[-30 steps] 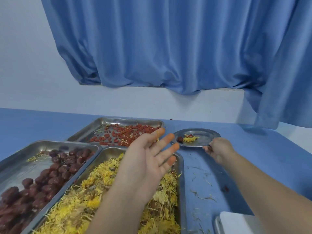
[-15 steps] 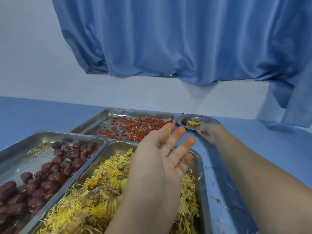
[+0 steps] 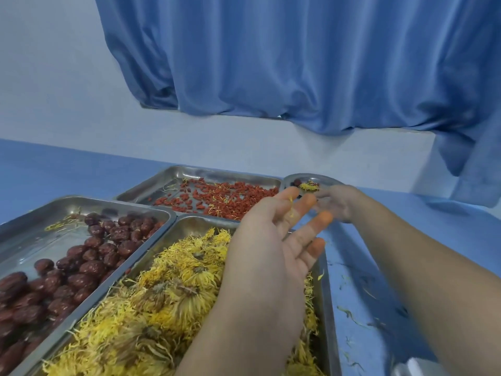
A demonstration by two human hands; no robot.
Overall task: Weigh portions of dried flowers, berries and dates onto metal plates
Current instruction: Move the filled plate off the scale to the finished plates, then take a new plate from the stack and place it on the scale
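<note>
Above chrysanthemum tray, holds left hand open, fingers spread. Sets right hand, blurred, grip unreadable, at near rim of small metal plate, now pushed farther, beside far right corner of goji tray; suggests portion finished.

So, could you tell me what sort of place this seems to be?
Probably a small food-portioning workstation: dried yellow flowers, red berries and dates lie in steel trays on a blue table, under a blue curtain.
</note>
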